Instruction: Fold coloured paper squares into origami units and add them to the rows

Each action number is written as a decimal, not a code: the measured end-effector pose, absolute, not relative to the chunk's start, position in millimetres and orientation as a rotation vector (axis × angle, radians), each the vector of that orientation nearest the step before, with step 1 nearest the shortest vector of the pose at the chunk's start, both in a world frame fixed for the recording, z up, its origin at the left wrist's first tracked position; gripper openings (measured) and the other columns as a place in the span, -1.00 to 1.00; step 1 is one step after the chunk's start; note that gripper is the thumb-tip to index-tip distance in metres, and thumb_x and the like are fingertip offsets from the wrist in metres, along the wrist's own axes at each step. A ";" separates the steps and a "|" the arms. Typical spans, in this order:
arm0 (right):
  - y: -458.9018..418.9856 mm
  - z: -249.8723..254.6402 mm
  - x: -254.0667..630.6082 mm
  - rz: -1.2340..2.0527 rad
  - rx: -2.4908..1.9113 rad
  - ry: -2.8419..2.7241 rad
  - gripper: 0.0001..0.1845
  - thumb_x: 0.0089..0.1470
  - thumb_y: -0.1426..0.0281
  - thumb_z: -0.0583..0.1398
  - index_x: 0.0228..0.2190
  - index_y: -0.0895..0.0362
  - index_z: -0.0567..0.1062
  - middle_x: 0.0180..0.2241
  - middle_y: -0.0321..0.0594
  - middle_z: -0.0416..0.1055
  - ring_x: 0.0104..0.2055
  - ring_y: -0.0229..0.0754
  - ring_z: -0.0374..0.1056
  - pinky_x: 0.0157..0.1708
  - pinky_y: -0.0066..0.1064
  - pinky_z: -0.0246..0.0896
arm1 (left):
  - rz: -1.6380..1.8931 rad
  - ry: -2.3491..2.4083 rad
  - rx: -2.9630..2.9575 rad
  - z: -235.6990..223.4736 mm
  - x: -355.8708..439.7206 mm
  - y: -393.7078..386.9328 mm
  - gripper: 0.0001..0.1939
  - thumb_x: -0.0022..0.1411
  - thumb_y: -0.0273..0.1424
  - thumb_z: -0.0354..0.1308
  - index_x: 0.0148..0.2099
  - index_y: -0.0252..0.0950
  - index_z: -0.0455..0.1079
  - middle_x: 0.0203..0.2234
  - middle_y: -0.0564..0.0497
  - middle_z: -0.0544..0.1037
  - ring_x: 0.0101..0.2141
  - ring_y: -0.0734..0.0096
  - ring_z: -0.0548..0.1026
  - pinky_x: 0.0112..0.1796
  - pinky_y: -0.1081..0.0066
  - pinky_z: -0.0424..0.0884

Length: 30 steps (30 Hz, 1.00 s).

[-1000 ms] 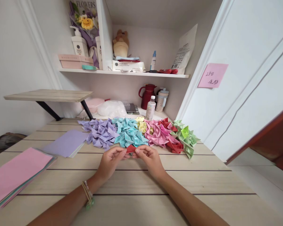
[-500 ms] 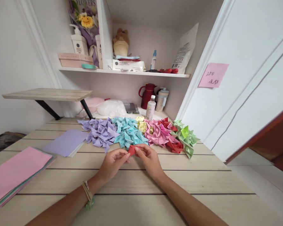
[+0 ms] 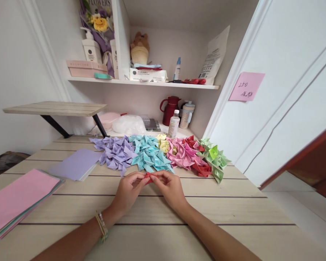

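Between my two hands is a small folded piece of red paper (image 3: 149,177), mostly covered by the fingers. My left hand (image 3: 127,190) pinches its left side with thumb and fingertips. From the other side my right hand (image 3: 170,188) grips it the same way, and the fingertips of both hands nearly meet. Just beyond the hands lie heaps of folded paper pieces: purple ones (image 3: 118,154), blue ones (image 3: 149,154), a few yellow ones (image 3: 163,143), pink ones (image 3: 182,154), red ones (image 3: 201,169) and green ones (image 3: 216,159).
Stacks of pink paper (image 3: 19,199) and purple paper (image 3: 76,163) lie on the slatted table (image 3: 157,239) at left. A small raised stand (image 3: 55,108) is behind them. At the back stand a clear bottle (image 3: 174,125), a red jug (image 3: 170,110) and a shelf (image 3: 146,84).
Both hands have come closer together and slightly nearer to me. The red paper has lowered and turned, so less of it shows between the fingers.
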State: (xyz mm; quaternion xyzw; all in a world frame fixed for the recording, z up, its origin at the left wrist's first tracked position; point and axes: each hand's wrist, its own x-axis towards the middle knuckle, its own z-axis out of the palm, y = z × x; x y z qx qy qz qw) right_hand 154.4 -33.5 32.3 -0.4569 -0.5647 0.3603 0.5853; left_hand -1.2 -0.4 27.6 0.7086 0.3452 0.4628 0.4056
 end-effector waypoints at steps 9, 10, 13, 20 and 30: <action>-29.2 27.3 152.9 1.039 -0.980 -1.158 -0.70 -0.12 0.23 0.28 -0.34 0.16 0.47 -0.49 -0.21 0.51 -0.44 -0.16 0.43 -0.38 -0.36 0.33 | 1.123 0.816 1.507 24.9 1.1 3.8 -0.76 0.09 -0.33 0.16 -0.16 -0.25 0.34 -0.47 0.06 0.48 -0.48 0.43 0.45 -0.49 0.50 0.35; -28.8 26.9 153.9 1.051 -0.982 -1.151 -0.69 -0.14 0.24 0.29 -0.34 0.16 0.45 -0.54 -0.24 0.49 -0.48 -0.19 0.41 -0.42 -0.38 0.32 | 1.100 0.801 1.460 24.3 1.0 5.1 -0.67 0.08 -0.35 0.18 -0.07 -0.24 0.29 -0.48 0.07 0.49 -0.49 0.44 0.45 -0.50 0.51 0.34; -28.0 27.1 157.9 1.077 -0.997 -1.144 -0.64 -0.18 0.27 0.32 -0.32 0.16 0.40 -0.60 -0.32 0.44 -0.54 -0.24 0.37 -0.47 -0.43 0.29 | 0.985 0.777 1.474 26.3 0.1 8.1 -0.65 0.04 -0.37 0.21 -0.09 -0.31 0.34 -0.52 0.04 0.50 -0.48 0.44 0.47 -0.44 0.49 0.36; -27.4 33.3 159.5 1.204 -0.898 -1.082 -0.63 -0.06 0.25 0.22 -0.21 0.16 0.38 -0.49 -0.27 0.49 -0.48 -0.23 0.42 -0.36 -0.36 0.32 | 0.960 0.849 1.253 31.1 -1.3 6.2 -0.76 -0.01 -0.30 0.26 -0.31 -0.35 0.41 -0.55 0.00 0.57 -0.55 0.44 0.49 -0.47 0.47 0.38; -28.2 29.7 160.0 1.051 -0.997 -1.243 -0.67 -0.17 0.48 0.19 -0.25 0.15 0.41 -0.44 -0.28 0.48 -0.58 -0.33 0.33 -0.60 -0.55 0.15 | 0.941 0.824 1.142 24.7 -2.1 8.9 -0.74 -0.02 -0.33 0.29 -0.29 -0.36 0.41 -0.49 -0.02 0.59 -0.50 0.45 0.53 -0.39 0.47 0.45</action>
